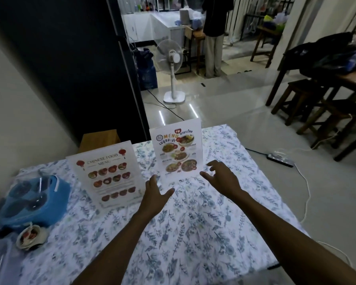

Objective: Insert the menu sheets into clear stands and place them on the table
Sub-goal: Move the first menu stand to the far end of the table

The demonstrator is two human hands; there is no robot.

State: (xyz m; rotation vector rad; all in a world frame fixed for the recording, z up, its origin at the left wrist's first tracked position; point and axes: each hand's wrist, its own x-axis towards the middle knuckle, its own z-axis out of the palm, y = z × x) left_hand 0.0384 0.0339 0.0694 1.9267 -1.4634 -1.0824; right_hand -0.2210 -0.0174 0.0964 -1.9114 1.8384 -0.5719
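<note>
Two clear stands with menu sheets inside stand upright on the table (pixel 193 233), which has a floral cloth. The Chinese food menu stand (pixel 107 173) is at the left. The Thai menu stand (pixel 177 149) is at the middle back. My left hand (pixel 155 193) hovers just in front of the Thai stand's lower left corner, fingers apart, holding nothing. My right hand (pixel 220 174) is beside the stand's lower right corner, fingers spread, apart from it.
A blue bag under clear plastic (pixel 33 200) and a small cup (pixel 30 236) sit at the table's left. A white floor fan (pixel 173 64), a standing person (pixel 214 33), dark wooden stools (pixel 308 103) and a power strip (pixel 280 159) lie beyond.
</note>
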